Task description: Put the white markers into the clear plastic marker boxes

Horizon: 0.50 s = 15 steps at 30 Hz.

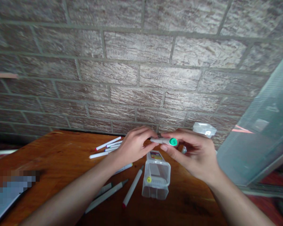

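Note:
Between both hands, above the table, is a white marker (163, 141) with a green cap end facing me. My left hand (138, 142) pinches its left end between thumb and fingers. Thumb and fingers of my right hand (195, 153) close on the capped end. Just below stands a clear plastic box (156, 188), its opening toward me, with a yellow-ended marker (148, 179) inside. Left of the box a red-ended marker (132, 188) lies on the wood, and another grey-white marker (108, 195) is partly behind my left forearm.
Several thinner pens (108, 143) lie at the back of the wooden table (61, 157), by the brick wall (136, 75). A clear plastic piece (204, 129) is behind my right hand. A translucent panel (254, 135) stands at right; a blurred-out flat object (10, 194) is at left.

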{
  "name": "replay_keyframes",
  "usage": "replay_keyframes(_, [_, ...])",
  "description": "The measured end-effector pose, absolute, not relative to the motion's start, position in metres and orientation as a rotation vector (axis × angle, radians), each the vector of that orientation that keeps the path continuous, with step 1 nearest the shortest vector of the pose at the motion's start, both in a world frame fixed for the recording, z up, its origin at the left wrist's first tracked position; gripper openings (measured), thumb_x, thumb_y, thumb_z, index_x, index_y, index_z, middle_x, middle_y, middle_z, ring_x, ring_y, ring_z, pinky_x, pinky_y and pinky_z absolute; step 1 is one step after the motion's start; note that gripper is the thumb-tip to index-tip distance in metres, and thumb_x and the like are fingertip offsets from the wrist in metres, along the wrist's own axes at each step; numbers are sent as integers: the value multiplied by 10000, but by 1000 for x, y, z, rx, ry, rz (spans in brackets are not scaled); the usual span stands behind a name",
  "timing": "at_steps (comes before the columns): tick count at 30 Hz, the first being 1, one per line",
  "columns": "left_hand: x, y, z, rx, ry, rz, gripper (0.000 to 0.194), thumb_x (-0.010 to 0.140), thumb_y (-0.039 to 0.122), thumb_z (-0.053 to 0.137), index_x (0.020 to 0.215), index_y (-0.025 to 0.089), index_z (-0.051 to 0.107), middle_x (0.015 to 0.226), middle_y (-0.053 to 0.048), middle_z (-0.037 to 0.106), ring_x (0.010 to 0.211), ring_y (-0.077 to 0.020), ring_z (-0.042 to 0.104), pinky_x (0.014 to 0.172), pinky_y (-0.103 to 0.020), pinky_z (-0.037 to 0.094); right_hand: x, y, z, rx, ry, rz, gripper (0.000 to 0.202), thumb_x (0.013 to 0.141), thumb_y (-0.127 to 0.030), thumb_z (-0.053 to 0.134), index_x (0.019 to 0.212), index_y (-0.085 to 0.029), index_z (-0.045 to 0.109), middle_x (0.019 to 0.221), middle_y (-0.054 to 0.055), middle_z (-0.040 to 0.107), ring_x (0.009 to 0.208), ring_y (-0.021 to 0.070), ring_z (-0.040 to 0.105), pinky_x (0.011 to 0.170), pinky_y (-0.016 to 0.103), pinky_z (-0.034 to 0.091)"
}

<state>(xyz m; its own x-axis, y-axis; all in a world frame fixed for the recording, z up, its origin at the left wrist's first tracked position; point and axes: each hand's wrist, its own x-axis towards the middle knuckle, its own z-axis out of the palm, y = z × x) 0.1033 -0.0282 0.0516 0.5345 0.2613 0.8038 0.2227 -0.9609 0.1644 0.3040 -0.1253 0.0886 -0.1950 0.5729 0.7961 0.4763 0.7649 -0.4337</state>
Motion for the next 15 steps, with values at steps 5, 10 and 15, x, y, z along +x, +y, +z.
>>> replay_keyframes(5, [104,-25,48,2658,462,1552,128,926,264,788,914,181,692,883,-26,763,823,-194,716,743,-300,522,303,-127,91,-765,-1872,18,237,848,-192,877,1082,-213,841,765,12,748,589,101,606,519,214,470])
replay_keyframes(10, [103,-23,46,2626,541,1633,152,880,232,824,872,196,677,850,-12,751,789,-188,704,721,-292,510,300,-128,89,-752,-1854,-31,294,846,-178,878,1133,-229,841,770,15,746,570,103,591,491,216,458])
replay_keyframes(15, [103,-29,51,2623,443,1570,162,922,265,789,871,185,659,852,-28,739,799,-190,702,713,-290,521,296,-134,91,-664,-1940,-82,379,850,-79,834,1199,-227,816,819,25,752,610,108,632,530,217,486])
